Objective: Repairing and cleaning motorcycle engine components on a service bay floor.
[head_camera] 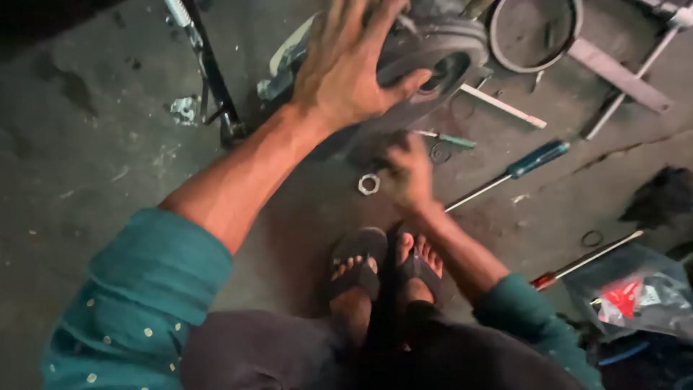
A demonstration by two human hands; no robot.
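My left hand (pixel 346 68) lies spread, palm down, on a small dark wheel with a tyre (pixel 440 50) at the top of the view, fingers apart and thumb against the tyre's side. My right hand (pixel 408 173) is low over the concrete floor, blurred, its fingers curled beside a silver hex nut (pixel 369 184) that lies on the floor just to its left. Whether the right hand holds anything is hidden by blur. My feet in dark sandals (pixel 382 263) stand just below the nut.
A blue-handled screwdriver (pixel 516 172) lies right of the right hand, a red-handled one (pixel 585 261) further right. A small green-handled tool (pixel 447 139), a dark washer (pixel 440 152), a metal ring (pixel 534 36), a black stand (pixel 213 79) and a plastic bag (pixel 635 292) surround them.
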